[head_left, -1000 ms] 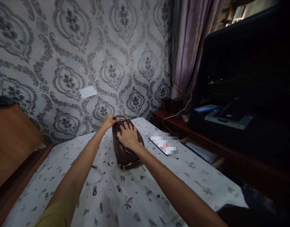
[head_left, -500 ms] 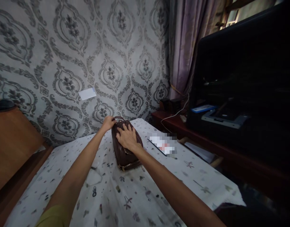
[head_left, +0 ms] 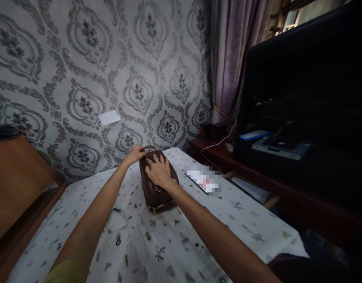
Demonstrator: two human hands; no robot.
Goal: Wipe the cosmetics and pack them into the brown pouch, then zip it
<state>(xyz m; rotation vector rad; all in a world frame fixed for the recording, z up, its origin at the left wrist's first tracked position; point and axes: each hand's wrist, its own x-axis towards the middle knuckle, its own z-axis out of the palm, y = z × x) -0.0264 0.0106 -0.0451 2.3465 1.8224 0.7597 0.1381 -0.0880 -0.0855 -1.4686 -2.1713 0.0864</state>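
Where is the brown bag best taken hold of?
By the handle loop at the far end of the bag, from the left; the bag lies flat, so the loop stands free. The left hand is there; the right hand rests on top.

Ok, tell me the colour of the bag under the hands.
Dark brown bag, glossy like leather, with a gold-coloured clasp; the head view shows it.

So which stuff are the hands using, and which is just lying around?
In use:
- brown bag
- left hand at its far end
- right hand flat on top

Lying about:
- phone on the patterned cloth
- white cable
- black printer
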